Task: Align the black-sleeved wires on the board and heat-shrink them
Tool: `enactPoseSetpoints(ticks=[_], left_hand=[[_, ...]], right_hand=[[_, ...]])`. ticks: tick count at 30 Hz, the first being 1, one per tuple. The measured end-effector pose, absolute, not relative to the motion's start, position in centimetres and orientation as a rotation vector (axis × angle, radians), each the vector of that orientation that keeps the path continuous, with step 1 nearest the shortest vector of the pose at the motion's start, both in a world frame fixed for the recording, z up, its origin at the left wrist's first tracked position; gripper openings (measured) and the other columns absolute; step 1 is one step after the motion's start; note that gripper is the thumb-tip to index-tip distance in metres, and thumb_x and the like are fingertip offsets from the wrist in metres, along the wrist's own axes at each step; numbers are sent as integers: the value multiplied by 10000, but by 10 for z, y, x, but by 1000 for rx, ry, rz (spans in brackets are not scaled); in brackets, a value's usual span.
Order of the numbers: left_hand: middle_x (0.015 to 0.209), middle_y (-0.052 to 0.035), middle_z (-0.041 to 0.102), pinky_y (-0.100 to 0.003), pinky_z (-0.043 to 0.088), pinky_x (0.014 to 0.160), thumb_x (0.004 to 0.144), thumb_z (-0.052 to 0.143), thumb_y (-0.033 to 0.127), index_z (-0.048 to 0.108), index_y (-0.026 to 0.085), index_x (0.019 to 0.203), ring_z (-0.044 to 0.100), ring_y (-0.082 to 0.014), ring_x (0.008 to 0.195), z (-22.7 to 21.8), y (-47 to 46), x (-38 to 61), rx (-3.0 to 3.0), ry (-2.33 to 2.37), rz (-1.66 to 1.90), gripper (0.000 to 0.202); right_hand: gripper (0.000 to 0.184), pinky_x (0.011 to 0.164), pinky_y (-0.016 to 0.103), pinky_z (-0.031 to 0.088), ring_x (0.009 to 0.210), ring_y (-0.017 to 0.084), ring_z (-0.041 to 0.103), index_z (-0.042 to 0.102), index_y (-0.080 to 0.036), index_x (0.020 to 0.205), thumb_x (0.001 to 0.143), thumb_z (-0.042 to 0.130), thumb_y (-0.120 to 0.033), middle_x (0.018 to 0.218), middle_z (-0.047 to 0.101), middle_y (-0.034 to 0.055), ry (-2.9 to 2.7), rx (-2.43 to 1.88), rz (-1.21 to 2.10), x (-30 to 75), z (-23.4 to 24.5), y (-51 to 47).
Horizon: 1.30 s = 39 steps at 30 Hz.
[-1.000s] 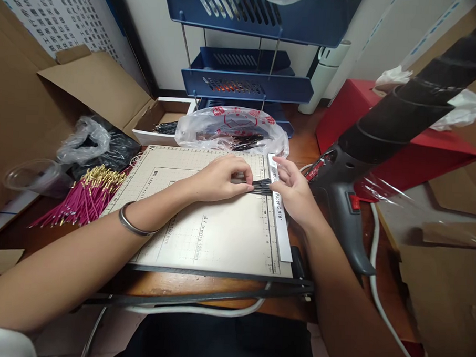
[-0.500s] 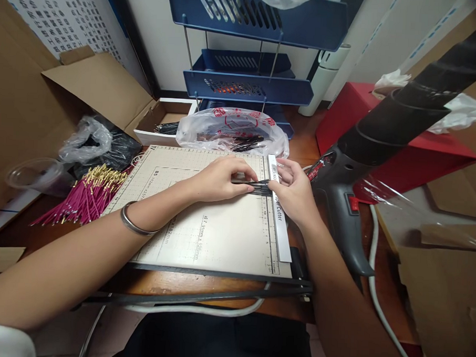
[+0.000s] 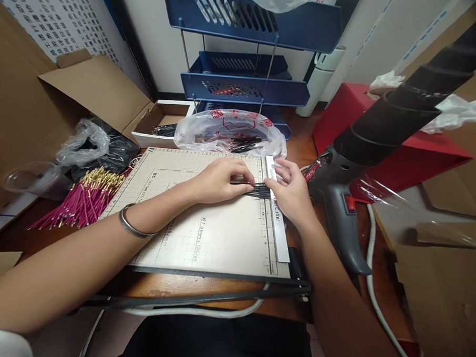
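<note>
A bundle of thin black wires point(image 3: 260, 191) lies across the right side of the cream paper cutter point(image 3: 223, 241), its ends against the white strip marked "Paper Cutter" point(image 3: 280, 233). My left hand point(image 3: 224, 182) pinches the bundle between thumb and fingers from the left, hiding its far end. At the strip, my right hand point(image 3: 292, 194) rests with its thumb near the upper wire ends and its fingers apart beyond the strip. The cutter's dark arm point(image 3: 201, 298) runs along the near side of the board.
Magenta wires with gold ends point(image 3: 79, 198) lie left of the cutter. Behind it are a plastic bag point(image 3: 228, 128) with black wires and an open white box point(image 3: 155, 139). A heat gun point(image 3: 339, 204) stands close at right, before a red box point(image 3: 343, 112). Blue shelves point(image 3: 245, 89) rise behind.
The right thumb has shifted slightly up and away from the wires, so more of their ends show at the strip. My left hand keeps its pinch. The whole view has shifted slightly.
</note>
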<state>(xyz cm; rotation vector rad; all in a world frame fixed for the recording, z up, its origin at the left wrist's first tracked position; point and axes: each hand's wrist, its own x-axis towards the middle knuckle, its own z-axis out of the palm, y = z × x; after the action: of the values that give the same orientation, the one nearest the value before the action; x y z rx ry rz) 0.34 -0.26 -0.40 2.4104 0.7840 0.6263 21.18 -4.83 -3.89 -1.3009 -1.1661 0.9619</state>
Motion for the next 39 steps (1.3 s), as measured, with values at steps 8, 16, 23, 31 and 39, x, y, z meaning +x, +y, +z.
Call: enactPoseSetpoints(ticks=[8,16,23,31,39], left_hand=[[957,-47,791,-339,472,832,958,703,277,799,188,959,673,-198,896,-4,-6,9,2362,870,659,131],[977,-42,797,-330,461,819,941,717,236,787,197,960,668,-199,897,-3,-6,13,2388,924,635,82],[992,-57,782,-354,477,886,974,698,282,798,202,975,678,-213,938,-3,-7,12,2436,890,619,128],[979,-57,775,-306,477,825,944,699,250,807,173,950,675,-179,869,12,7,17,2427,817,498,133],[777,-14,737,-259,418,659,891,682,254,790,162,905,617,-146,690,25,24,33,2374,775,261,143]], right_hand=[[781,1332,608,375,1542,351,521,488,-273,1368,695,856,-419,1547,602,164,-1304,-1228,994,216,-45,-52],[646,1320,576,412,1484,303,581,535,-303,1283,689,785,-263,1479,656,94,-1210,-1210,1062,217,-43,-50],[645,1311,593,421,1469,317,608,544,-278,1259,659,772,-225,1452,687,127,-1155,-1232,1049,216,-42,-49],[623,1322,611,399,1497,339,595,580,-259,1289,672,667,-263,1569,643,126,-948,-1292,1194,213,-32,-48],[763,1334,559,395,1526,313,570,526,-246,1441,701,695,-320,1630,590,121,-911,-1252,1239,208,-38,-44]])
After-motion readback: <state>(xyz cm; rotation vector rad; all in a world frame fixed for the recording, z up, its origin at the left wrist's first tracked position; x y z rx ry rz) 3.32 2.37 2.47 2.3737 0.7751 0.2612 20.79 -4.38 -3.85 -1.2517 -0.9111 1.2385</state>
